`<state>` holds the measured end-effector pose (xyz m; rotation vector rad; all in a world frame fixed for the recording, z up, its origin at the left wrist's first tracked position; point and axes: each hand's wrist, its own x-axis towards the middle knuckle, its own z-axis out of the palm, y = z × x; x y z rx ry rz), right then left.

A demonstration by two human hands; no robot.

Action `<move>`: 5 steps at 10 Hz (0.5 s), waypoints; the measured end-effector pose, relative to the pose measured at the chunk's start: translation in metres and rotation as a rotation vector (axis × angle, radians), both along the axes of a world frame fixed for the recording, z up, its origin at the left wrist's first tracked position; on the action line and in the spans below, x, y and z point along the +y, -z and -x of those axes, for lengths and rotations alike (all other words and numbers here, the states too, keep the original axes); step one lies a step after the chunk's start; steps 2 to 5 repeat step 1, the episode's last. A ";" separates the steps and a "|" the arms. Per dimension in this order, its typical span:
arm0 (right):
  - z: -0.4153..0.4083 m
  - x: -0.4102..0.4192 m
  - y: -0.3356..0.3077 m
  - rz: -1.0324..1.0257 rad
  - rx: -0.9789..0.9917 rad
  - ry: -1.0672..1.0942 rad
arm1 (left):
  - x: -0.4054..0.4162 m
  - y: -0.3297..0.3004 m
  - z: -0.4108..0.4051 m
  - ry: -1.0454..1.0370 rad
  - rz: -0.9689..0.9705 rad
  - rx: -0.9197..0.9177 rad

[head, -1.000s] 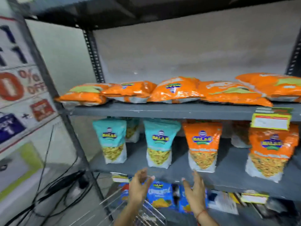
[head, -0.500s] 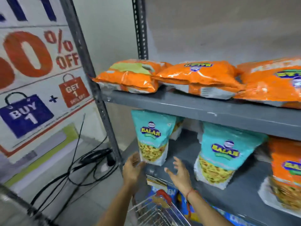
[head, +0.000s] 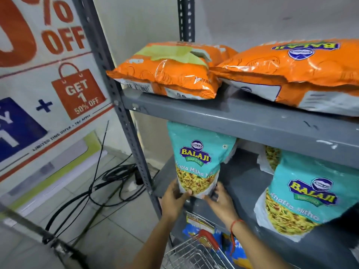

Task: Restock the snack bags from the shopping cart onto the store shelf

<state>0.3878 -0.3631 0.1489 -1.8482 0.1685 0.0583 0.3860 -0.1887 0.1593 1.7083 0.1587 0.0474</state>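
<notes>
Grey metal store shelf (head: 242, 121) beside a sale banner (head: 48, 84), black cables (head: 108, 177) on the tiled floor left of the grip. Left hand (head: 173, 199) and right hand (head: 221, 200) clamp the bottom corners of a teal snack bag (head: 196, 158), held upright at the middle shelf's left front edge; whether its base rests on the board is unclear. Above the grip two orange bags (head: 167, 74) lie flat on the upper shelf, a second teal bag (head: 303, 193) stands right of it, wire shopping cart (head: 196, 253) just below the wrists.
</notes>
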 end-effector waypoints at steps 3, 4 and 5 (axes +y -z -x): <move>0.014 0.002 -0.002 -0.066 -0.027 0.068 | 0.000 -0.005 0.010 0.012 0.027 -0.008; 0.014 0.002 -0.002 -0.066 -0.027 0.068 | 0.000 -0.005 0.010 0.012 0.027 -0.008; 0.014 0.002 -0.002 -0.066 -0.027 0.068 | 0.000 -0.005 0.010 0.012 0.027 -0.008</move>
